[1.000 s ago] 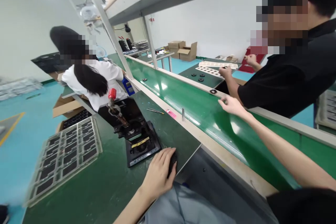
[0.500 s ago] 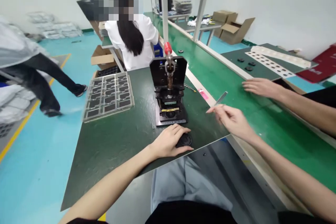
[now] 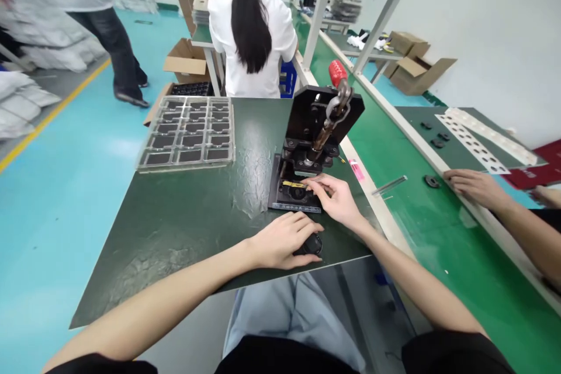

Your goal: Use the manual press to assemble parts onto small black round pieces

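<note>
My left hand [image 3: 280, 241] lies on the dark green work mat [image 3: 184, 216] near its front edge, with the fingers curled over a black round part [image 3: 312, 243]. My right hand [image 3: 336, 198] reaches to the base of a black lever press [image 3: 315, 128]. Its fingertips touch the nest by a yellow strip [image 3: 293, 184], and I see nothing held in it. The press lever with its red knob [image 3: 337, 72] stands tilted up to the right. A thin metal tool [image 3: 389, 185] lies on the rail at the edge of the green conveyor belt [image 3: 421, 234].
A clear tray of several black parts [image 3: 188, 131] sits at the mat's far left. A pink tag [image 3: 356, 169] lies right of the press. A co-worker's hand [image 3: 475, 187] rests across the belt by a black ring [image 3: 432, 181]. A person in white [image 3: 252, 41] sits beyond the table.
My right hand came back from the belt, let go of the thin metal tool and moved to the press base. My left hand stayed on the black part. My view swung left and down.
</note>
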Demonstrator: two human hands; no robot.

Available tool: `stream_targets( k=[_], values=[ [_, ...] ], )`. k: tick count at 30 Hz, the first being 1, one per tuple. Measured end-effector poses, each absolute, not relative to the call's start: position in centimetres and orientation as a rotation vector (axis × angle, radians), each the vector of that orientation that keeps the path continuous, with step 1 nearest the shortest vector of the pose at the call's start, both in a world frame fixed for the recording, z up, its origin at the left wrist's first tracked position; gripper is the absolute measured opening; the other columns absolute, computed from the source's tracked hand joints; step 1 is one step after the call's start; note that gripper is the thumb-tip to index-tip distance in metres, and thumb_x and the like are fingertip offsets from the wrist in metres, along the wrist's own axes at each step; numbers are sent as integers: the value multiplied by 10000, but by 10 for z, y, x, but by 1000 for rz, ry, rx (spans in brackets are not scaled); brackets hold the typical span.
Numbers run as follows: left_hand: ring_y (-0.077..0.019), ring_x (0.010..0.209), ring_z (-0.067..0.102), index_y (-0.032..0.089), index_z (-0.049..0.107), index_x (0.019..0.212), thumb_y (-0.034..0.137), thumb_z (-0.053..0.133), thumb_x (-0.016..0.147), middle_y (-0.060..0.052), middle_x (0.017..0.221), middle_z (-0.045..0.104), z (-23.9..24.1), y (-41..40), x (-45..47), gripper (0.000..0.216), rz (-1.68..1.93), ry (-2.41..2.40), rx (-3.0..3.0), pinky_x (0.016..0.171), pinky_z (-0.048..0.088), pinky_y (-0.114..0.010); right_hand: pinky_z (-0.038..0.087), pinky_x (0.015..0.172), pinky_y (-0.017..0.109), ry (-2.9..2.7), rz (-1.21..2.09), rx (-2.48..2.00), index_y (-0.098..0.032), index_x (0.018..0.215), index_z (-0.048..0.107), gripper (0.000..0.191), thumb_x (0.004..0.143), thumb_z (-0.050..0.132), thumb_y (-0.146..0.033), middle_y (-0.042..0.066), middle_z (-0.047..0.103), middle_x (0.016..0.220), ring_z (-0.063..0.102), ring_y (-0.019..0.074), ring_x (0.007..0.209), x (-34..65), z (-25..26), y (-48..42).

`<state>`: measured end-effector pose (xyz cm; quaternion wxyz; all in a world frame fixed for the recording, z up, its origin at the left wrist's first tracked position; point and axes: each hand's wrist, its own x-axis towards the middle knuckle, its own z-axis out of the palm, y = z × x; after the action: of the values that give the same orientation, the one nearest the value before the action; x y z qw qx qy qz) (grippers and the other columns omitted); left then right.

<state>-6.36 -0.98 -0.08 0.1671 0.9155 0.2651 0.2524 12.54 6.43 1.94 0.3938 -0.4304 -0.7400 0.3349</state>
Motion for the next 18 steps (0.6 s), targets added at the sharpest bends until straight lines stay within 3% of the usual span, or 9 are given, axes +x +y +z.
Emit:
stream_targets(
  k=[5,11,18],
  values=[
    [-275,1110,674,128,574,1306,518,646,970,-151,1184,709,-3,-9,-63,519,717,734,2574,970,547,-386,564,702,332,-1931,716,-1137,-206,909,779,388,1024,532,-482,105,781,992,718,223,848,121,13,66],
    [-274,1076,666,112,574,1296,547,721,911,-148,1164,702,-2,-6,-65,599,709,729,2505,949,558,-377,451,544,287,-1915,580,-1103,-203,979,770,311,1036,532,-394,52,703,824,534,146,581,117,9,60],
    [-279,1128,646,133,572,1311,497,674,950,-155,1198,691,0,-2,-67,523,651,749,2469,977,560,-400,456,573,298,-1892,485,-1119,-212,952,738,291,1044,536,-401,38,634,795,518,147,611,115,6,57]
  ],
)
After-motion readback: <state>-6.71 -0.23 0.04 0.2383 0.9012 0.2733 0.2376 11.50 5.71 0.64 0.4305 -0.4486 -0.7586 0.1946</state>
